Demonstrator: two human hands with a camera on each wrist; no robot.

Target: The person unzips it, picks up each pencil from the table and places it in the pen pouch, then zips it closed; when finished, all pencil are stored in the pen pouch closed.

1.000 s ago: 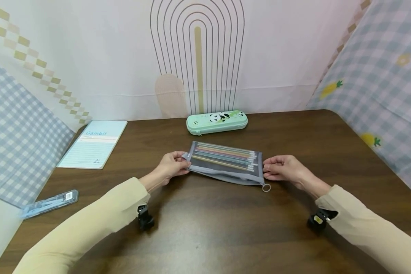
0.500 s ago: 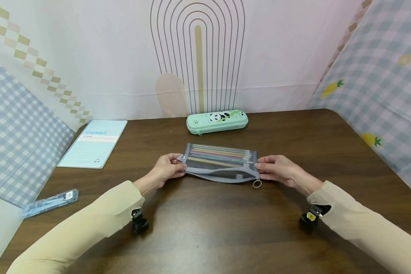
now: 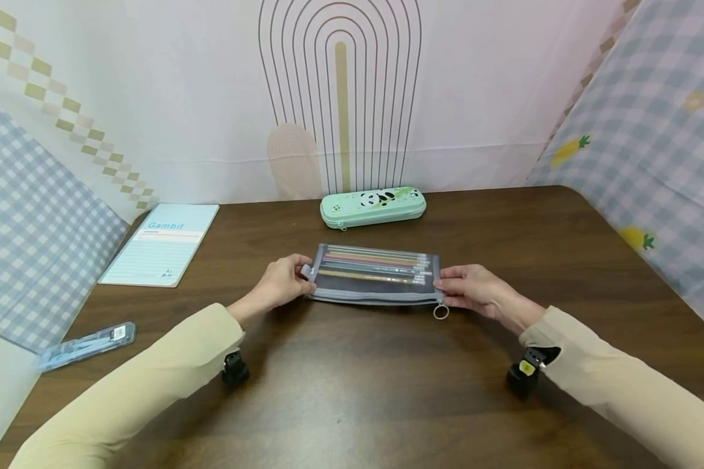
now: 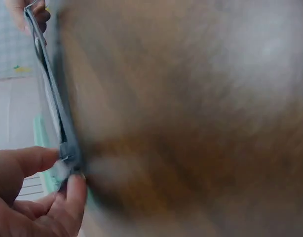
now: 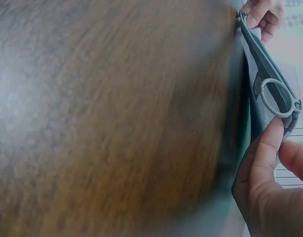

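Observation:
Between my two hands lies a grey mesh zipper pouch (image 3: 358,284) with several coloured pencils (image 3: 375,260) showing through it. My left hand (image 3: 283,281) pinches its left end near the small fabric tab. At the other end, my right hand (image 3: 475,288) pinches the right edge beside the zipper's ring pull (image 3: 441,311). The zipper side faces me. In the left wrist view, thumb and fingers grip the pouch's corner (image 4: 68,153). The right wrist view has the metal ring (image 5: 276,98) hanging just above the fingertips.
Behind the pouch sits a mint-green panda pencil case (image 3: 373,207). A light blue notebook (image 3: 160,245) lies at the table's back left, with a clear blue packet (image 3: 88,346) nearer me at the left edge. Patterned cloth (image 3: 211,98) hangs behind the brown table (image 3: 352,391).
Both hands have carried the pouch slightly left. Its zipper mouth, gaping half a second ago, now looks nearly closed, and the pouch lies flatter. The right hand has come onto the pouch's right edge.

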